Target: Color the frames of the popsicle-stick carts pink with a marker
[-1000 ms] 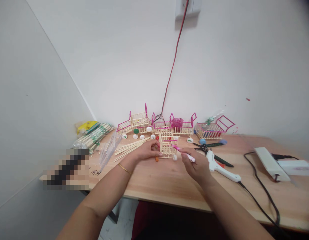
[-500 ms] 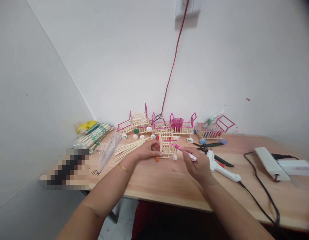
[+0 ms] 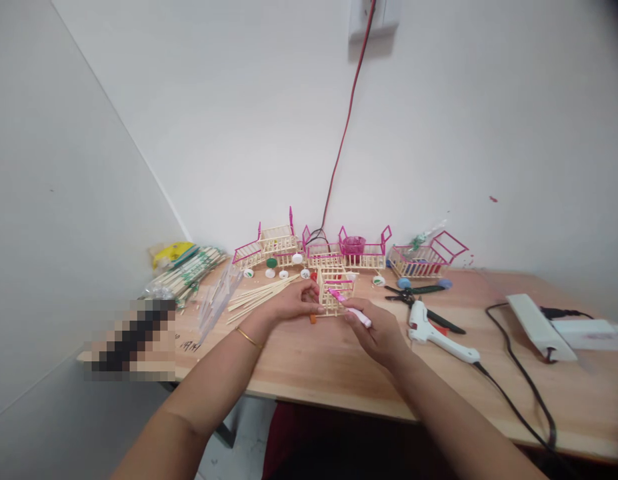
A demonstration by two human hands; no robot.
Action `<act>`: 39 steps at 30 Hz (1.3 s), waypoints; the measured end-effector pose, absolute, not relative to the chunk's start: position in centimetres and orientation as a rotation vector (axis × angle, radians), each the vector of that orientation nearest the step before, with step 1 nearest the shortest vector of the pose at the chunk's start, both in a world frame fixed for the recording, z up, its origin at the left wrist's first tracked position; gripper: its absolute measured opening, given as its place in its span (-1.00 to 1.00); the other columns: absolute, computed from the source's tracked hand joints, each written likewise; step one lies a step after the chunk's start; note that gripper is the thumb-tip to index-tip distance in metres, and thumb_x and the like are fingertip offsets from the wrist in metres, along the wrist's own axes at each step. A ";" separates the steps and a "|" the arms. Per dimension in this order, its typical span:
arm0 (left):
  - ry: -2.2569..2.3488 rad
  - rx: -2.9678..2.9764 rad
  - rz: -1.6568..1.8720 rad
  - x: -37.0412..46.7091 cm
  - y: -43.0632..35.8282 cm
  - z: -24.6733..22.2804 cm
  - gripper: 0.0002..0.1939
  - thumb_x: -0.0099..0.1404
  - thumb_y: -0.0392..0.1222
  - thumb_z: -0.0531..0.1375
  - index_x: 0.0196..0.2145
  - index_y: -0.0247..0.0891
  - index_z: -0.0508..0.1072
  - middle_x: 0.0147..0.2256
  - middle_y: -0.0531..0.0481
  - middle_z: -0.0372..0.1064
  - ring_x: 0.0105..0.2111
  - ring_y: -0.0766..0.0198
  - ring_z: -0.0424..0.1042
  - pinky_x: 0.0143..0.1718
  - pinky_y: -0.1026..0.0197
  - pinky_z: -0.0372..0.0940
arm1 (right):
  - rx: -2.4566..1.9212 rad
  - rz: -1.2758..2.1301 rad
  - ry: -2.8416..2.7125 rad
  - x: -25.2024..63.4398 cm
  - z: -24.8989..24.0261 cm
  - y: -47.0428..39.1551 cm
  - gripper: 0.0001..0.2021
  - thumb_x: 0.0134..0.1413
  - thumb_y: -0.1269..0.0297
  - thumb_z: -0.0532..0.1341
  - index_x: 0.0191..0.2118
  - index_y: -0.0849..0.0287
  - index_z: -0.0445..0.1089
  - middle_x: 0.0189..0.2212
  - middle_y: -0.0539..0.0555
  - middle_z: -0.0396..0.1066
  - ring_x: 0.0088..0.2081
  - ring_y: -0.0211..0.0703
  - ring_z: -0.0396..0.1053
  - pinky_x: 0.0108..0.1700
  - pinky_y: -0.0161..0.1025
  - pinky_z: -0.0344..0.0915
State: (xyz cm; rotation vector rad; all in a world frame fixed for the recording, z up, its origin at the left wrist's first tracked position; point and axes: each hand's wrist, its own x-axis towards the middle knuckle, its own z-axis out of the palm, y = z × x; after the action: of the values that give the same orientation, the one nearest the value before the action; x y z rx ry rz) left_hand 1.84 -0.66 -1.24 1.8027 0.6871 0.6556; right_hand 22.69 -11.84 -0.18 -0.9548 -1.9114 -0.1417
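Note:
A small cart (image 3: 333,307) of pale wooden sticks stands on the table in front of me, with bottle-cap wheels and a magenta stripe along an upper stick. My left hand (image 3: 296,300) grips its left side between thumb and fingers. In my right hand (image 3: 381,330) is a slim paintbrush (image 3: 359,318) with a whitish-pink handle. Its magenta-coated tip lies against the cart's near upper sticks. Behind, a cup of magenta paint (image 3: 354,245) sits in another stick cart (image 3: 373,260) with magenta-coloured edges.
More stick carts (image 3: 276,240) line the wall. Loose sticks (image 3: 259,298) and packaged sticks (image 3: 193,270) lie to the left. On the right are pliers (image 3: 423,291), a white glue gun (image 3: 441,337) with its cord, and a white power strip (image 3: 536,327).
My right hand has moved left with the paintbrush, whose tip has slid along the cart's upper stick towards my left hand. The left hand and cart have stayed put.

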 end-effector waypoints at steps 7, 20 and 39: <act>0.673 1.831 0.660 1.8 -0.5 -1.6 -0.50 -0.01 0.03 0.42 -0.23 -0.31 0.36 -0.36 0.02 0.39 -0.41 0.34 0.37 -0.38 0.29 0.22 | -0.933 -0.097 -1.939 22.3 -0.3 -11.9 -0.77 0.28 0.22 0.05 -0.09 0.14 0.40 -0.27 0.15 0.57 -0.26 -0.10 0.55 -0.22 -0.22 0.47; 0.670 1.815 0.637 1.8 -0.6 -1.3 -0.49 -0.01 0.03 0.42 -0.24 -0.32 0.35 -0.35 0.01 0.40 -0.42 0.35 0.38 -0.38 0.28 0.26 | -0.997 -0.075 -1.899 22.7 -0.2 -12.0 -0.76 0.29 0.17 0.04 -0.11 0.11 0.40 -0.33 0.11 0.56 -0.33 -0.12 0.55 -0.29 -0.25 0.44; 0.625 1.817 0.653 1.8 -0.5 -1.7 -0.53 0.02 0.00 0.41 -0.25 -0.30 0.33 -0.36 0.03 0.38 -0.44 0.35 0.41 -0.39 0.29 0.25 | -1.002 -0.119 -1.843 23.2 0.0 -12.0 -0.79 0.29 0.20 0.06 -0.14 0.13 0.39 -0.31 0.11 0.56 -0.32 -0.15 0.54 -0.30 -0.30 0.42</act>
State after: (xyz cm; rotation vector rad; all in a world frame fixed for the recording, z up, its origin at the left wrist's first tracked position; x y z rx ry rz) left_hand 1.76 -0.48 -1.74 1.8169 0.6249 0.6526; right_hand 23.19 -12.02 0.01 -1.0021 -1.8429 -0.1191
